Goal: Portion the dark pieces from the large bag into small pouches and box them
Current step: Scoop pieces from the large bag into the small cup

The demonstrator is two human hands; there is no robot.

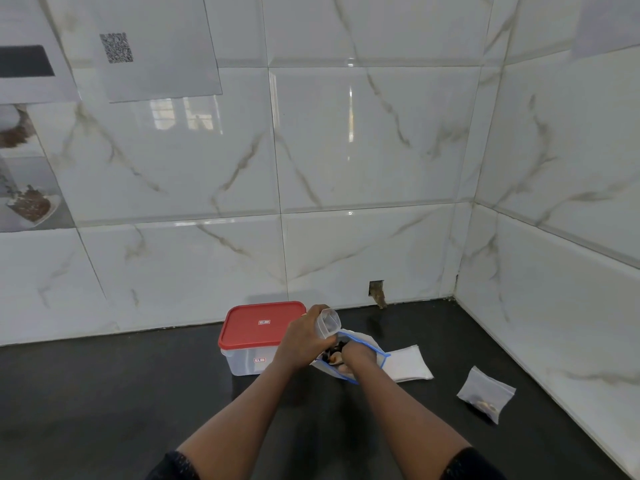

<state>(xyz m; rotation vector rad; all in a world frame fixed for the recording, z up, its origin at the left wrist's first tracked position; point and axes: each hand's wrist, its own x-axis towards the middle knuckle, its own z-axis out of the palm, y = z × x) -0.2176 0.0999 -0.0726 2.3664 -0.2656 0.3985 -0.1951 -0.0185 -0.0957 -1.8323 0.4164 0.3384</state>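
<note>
My left hand (304, 337) grips a small clear pouch (327, 323) upright, its mouth open at the top. Just right of it my right hand (358, 355) reaches into the large clear bag with a blue zip edge (367, 344), fingers curled among the dark pieces (334, 351). A clear box with a red lid (259, 325) stands shut behind my left hand. One filled small pouch (485, 394) lies flat to the right. A stack of flat white pouches (410, 363) lies beside the large bag.
The black counter (138, 393) meets white marble-tiled walls at the back and right, forming a corner. A small hole in the tile (377, 292) sits at the back wall's base. Papers with a QR code (116, 48) hang upper left.
</note>
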